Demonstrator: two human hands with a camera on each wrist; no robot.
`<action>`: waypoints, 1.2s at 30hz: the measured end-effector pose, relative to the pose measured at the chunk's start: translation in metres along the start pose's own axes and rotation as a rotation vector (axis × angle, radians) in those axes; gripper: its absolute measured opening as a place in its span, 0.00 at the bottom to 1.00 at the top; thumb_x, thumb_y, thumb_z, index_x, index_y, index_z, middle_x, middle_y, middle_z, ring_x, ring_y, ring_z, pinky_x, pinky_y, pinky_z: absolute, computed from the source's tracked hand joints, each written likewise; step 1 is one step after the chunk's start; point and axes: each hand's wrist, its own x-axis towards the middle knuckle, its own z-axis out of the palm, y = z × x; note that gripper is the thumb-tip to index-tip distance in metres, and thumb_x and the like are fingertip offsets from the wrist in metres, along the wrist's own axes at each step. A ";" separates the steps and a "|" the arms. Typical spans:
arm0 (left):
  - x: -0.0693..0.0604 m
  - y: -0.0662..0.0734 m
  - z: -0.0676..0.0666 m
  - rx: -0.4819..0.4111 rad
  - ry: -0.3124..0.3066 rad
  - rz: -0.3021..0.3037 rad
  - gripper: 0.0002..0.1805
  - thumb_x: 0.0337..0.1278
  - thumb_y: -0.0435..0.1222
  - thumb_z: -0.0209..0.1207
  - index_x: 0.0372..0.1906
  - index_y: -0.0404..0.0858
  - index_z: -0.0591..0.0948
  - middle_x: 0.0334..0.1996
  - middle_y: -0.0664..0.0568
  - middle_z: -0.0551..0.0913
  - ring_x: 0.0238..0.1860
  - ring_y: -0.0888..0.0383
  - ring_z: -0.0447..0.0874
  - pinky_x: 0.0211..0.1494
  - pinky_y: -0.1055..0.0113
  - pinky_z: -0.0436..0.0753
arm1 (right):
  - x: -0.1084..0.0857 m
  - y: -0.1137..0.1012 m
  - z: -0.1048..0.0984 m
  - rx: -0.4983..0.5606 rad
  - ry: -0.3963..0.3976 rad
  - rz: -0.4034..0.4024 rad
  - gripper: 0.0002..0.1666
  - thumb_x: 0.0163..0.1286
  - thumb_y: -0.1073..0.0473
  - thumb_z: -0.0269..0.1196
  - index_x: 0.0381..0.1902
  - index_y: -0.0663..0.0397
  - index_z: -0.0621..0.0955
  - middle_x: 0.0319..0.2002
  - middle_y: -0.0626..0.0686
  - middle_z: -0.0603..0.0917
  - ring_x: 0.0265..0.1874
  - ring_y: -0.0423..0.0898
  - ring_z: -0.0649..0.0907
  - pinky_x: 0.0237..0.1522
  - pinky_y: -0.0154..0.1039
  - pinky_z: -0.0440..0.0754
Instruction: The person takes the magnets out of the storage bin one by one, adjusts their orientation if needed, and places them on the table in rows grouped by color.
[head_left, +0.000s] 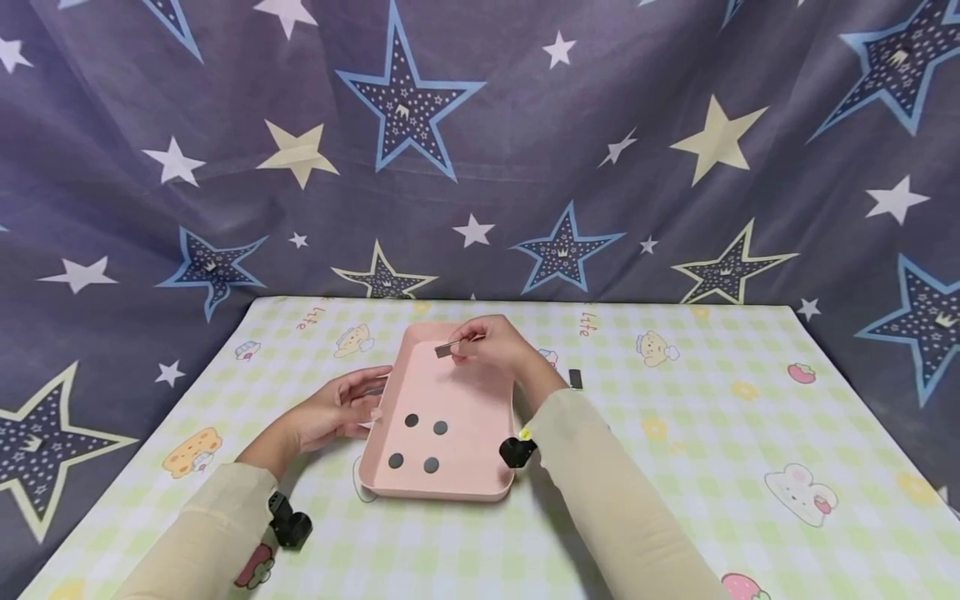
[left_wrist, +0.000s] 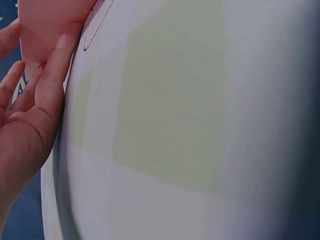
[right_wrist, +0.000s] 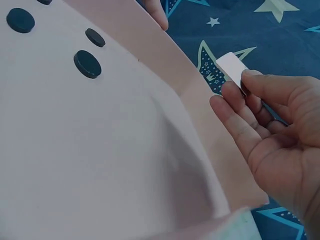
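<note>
A pink rectangular tray (head_left: 468,392) lies on the table, with several dark round discs (head_left: 440,427) on its floor near the front. My right hand (head_left: 491,342) is over the tray's far end and pinches a small flat rectangular metallic piece (head_left: 444,350) between thumb and fingers. In the right wrist view this piece (right_wrist: 231,66) looks pale and shiny, its lower end hidden by the fingers. At the tray's left side, my left hand (head_left: 337,408) touches the outer wall with fairly straight fingers. The left wrist view has the fingers of that hand (left_wrist: 30,125) against the pink wall (left_wrist: 42,30).
A green and white checked cloth (head_left: 712,467) printed with cartoon figures covers the table. Behind it hangs a dark curtain (head_left: 525,167) with stars. Black wrist cameras sit on both forearms, the right one (head_left: 517,452) close to the tray's right rim.
</note>
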 end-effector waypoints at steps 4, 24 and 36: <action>0.000 -0.001 0.000 -0.004 0.002 0.003 0.42 0.63 0.25 0.57 0.77 0.38 0.51 0.76 0.39 0.50 0.68 0.48 0.65 0.54 0.45 0.79 | -0.008 -0.004 -0.003 -0.024 -0.001 -0.020 0.06 0.64 0.73 0.64 0.40 0.72 0.83 0.31 0.57 0.85 0.31 0.48 0.86 0.42 0.42 0.85; 0.000 0.001 0.002 0.010 0.005 -0.008 0.42 0.64 0.26 0.57 0.77 0.38 0.50 0.76 0.39 0.50 0.68 0.50 0.65 0.54 0.46 0.79 | -0.045 -0.023 -0.020 -0.074 -0.022 -0.103 0.10 0.67 0.73 0.62 0.45 0.72 0.82 0.36 0.62 0.83 0.38 0.57 0.86 0.46 0.52 0.83; -0.001 0.000 0.002 0.007 0.012 -0.013 0.42 0.64 0.26 0.57 0.78 0.38 0.50 0.76 0.39 0.50 0.68 0.50 0.65 0.54 0.46 0.79 | -0.061 -0.023 -0.039 -0.095 0.042 -0.173 0.14 0.68 0.68 0.63 0.50 0.66 0.84 0.43 0.63 0.85 0.30 0.50 0.86 0.41 0.50 0.85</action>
